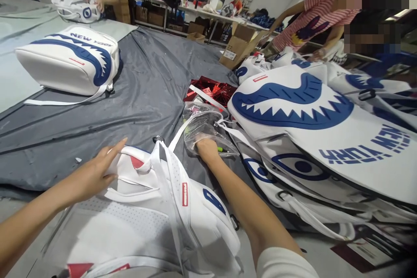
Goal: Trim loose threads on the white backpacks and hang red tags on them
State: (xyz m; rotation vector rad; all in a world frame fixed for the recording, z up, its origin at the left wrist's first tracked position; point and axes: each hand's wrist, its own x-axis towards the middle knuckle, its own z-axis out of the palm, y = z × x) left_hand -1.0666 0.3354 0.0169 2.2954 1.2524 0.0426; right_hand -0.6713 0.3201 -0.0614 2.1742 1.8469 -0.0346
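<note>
At the near edge of the grey cover, a white backpack lay straps-up, in front of the person. Left hand was at its top edge, fingers extended, thumb apart, gripping nothing. Right hand reached into a clear plastic bag; fingertips obscured, can't tell how closed or whether it had anything. Red foil sat just beyond the bag, piled backpacks to the right.
</note>
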